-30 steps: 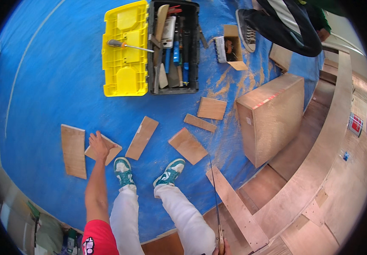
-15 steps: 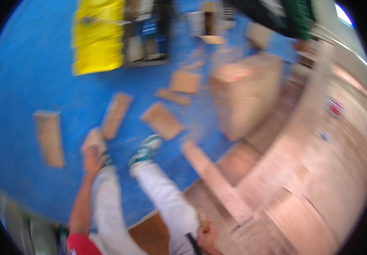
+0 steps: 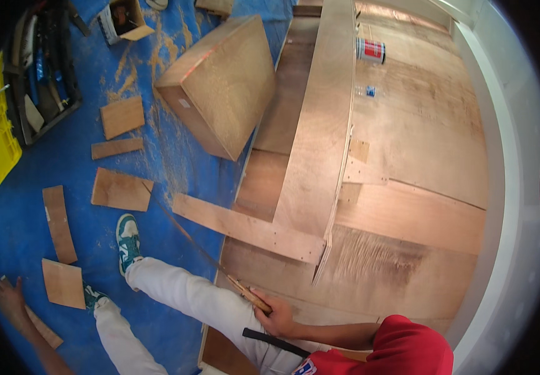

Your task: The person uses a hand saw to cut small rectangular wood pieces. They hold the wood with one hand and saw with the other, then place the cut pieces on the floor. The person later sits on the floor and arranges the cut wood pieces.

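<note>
At the lower left my left hand is at the far end of a narrow wooden board, fingers around its edge; the arm covers part of it. My right hand, near my right thigh, is closed around the wooden handle of a long, thin-bladed tool. The blade shows edge-on, like a handsaw, and slants up and left toward a rectangular wood offcut. Near my left shoe lies a squarish wood block, with a narrow wood strip beyond it.
A large plywood box stands on the sawdust-strewn blue floor covering. To the right, a plywood frame borders a platform with a can and a plastic bottle. An open toolbox with a yellow lid is at upper left.
The view has swung right. My left hand has moved from beside my left shoe to the narrow board further left. My right hand still grips the wooden handle; its long blade now shows.
</note>
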